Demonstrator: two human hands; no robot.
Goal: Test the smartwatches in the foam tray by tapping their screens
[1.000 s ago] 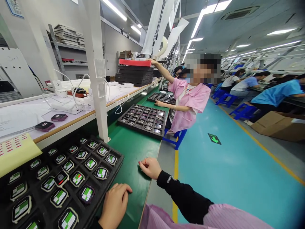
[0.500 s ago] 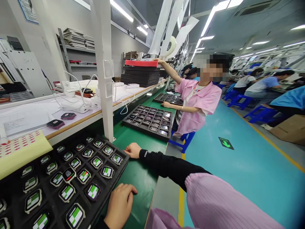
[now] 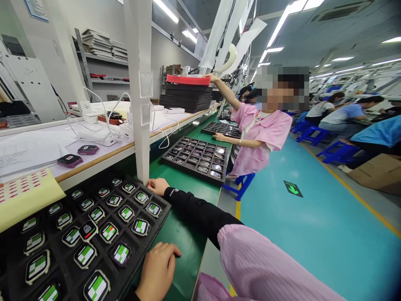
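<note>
A black tray (image 3: pixel 158 214) of several smartwatch bodies with green-and-white screen stickers lies on the green mat in front of me. My left hand (image 3: pixel 156 269) lies flat at the tray's near right edge, fingers stretched out and holding nothing. My right hand (image 3: pixel 158 185), in a black sleeve, reaches across to the tray's far right corner. Its fingers are curled on that corner beside the white post (image 3: pixel 140 104). One watch (image 3: pixel 89 229) in the tray shows a red-marked sticker.
A yellow sheet of red stickers (image 3: pixel 28 192) overlaps the tray's left side. Two loose dark watches (image 3: pixel 69 160) and white cables lie on the raised shelf. A second watch tray (image 3: pixel 197 159) lies further along, where a co-worker in pink (image 3: pixel 260 138) reaches for a red tray on stacked black trays (image 3: pixel 188 94).
My right hand has moved from the green mat's edge forward and left to the tray's far right corner. My left hand has stayed put. The view has turned slightly left.
</note>
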